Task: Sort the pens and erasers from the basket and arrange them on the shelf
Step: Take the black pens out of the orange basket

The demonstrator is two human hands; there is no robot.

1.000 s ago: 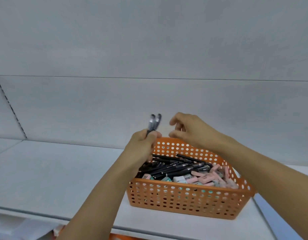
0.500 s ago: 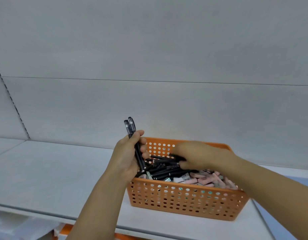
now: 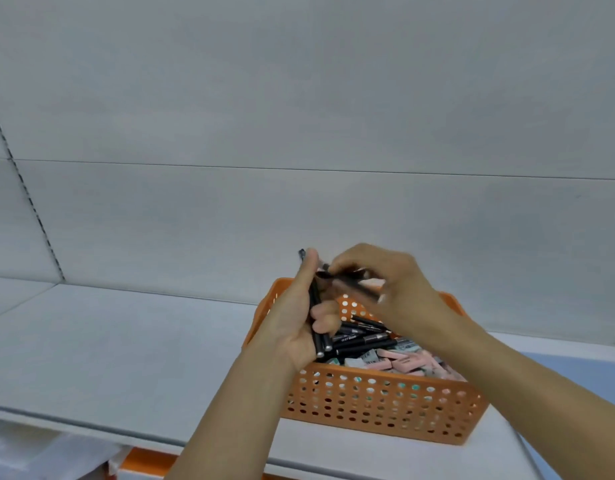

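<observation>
Above the basket (image 3: 378, 403): your left hand (image 3: 295, 327) grips upright pens (image 3: 316, 323).
Right hand (image 3: 378, 282): pinches one blurred pen (image 3: 354, 282).
Advice: slide it alongside the bundle, ends level, before letting go.

We see black pens (image 3: 363, 336) and pink erasers (image 3: 408, 362) heaped in the orange perforated basket (image 3: 378, 407) on the grey shelf (image 3: 126, 348).

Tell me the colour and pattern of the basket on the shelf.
Orange plastic basket with round perforations, clearest in the head view.

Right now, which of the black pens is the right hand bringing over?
The blurred black pen pinched in the right hand, held crosswise above the basket. The left hand grips other pens upright; the rest lie in the basket.
</observation>
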